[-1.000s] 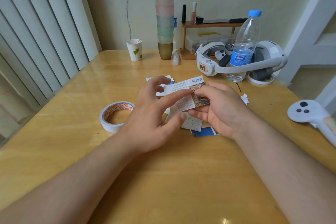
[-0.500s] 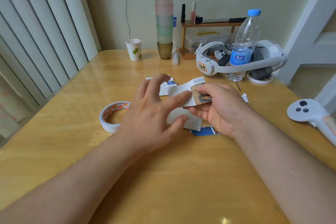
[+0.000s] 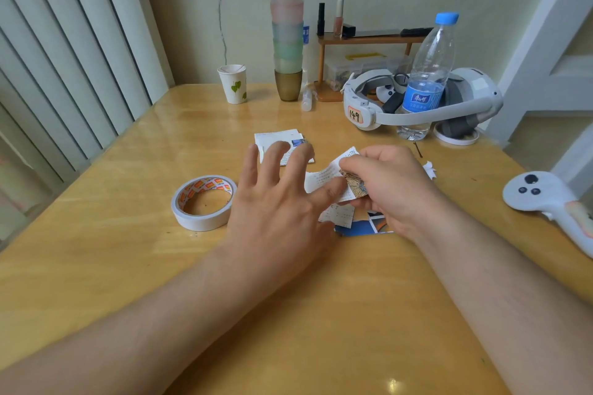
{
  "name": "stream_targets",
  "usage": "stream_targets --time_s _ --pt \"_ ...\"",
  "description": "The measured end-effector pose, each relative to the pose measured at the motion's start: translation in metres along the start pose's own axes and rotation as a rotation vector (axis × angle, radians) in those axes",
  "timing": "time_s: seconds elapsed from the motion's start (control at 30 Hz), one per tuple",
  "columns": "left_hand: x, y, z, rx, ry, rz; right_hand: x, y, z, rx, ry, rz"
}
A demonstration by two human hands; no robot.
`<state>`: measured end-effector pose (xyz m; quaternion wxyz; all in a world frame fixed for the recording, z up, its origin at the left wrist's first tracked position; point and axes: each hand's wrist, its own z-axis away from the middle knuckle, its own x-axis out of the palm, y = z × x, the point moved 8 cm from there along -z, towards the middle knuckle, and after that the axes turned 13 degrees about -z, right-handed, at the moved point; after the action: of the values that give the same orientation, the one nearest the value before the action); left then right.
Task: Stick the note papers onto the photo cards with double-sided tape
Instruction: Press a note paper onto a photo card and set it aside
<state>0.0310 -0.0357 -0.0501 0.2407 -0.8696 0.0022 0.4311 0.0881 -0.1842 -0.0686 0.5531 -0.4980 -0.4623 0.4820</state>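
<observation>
My right hand (image 3: 391, 189) grips a photo card (image 3: 357, 187) with a tiger-striped picture, just above the table. A white printed note paper (image 3: 322, 178) lies over the card's left part. My left hand (image 3: 276, 202) has its fingers spread straight, and its thumb presses on the note paper. Under my hands lie another note paper (image 3: 338, 215) and a blue photo card (image 3: 362, 229). A small stack of note papers and cards (image 3: 279, 137) sits behind my left fingers. The roll of double-sided tape (image 3: 205, 202) lies flat to the left.
A paper cup (image 3: 233, 83), a tall stack of cups (image 3: 287, 26), a wooden shelf (image 3: 369, 40), a water bottle (image 3: 426, 74) and a white headset (image 3: 417, 106) line the table's back. A white controller (image 3: 545, 199) lies at the right edge. A paper scrap (image 3: 429, 169) is nearby.
My left hand's fingers have straightened and spread, and its thumb has slid right along the note paper. My right hand has lowered the card slightly.
</observation>
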Motion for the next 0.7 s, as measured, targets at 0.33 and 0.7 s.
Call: stream_targets --time_s 0.33,0.7 --pt "0.009 0.001 0.003 -0.052 -0.009 0.141 -0.002 -0.005 0.001 0.093 0.005 -0.381" --pt "0.011 -0.003 0.006 -0.104 -0.021 0.250 0.009 -0.009 0.007 0.131 -0.098 -0.523"
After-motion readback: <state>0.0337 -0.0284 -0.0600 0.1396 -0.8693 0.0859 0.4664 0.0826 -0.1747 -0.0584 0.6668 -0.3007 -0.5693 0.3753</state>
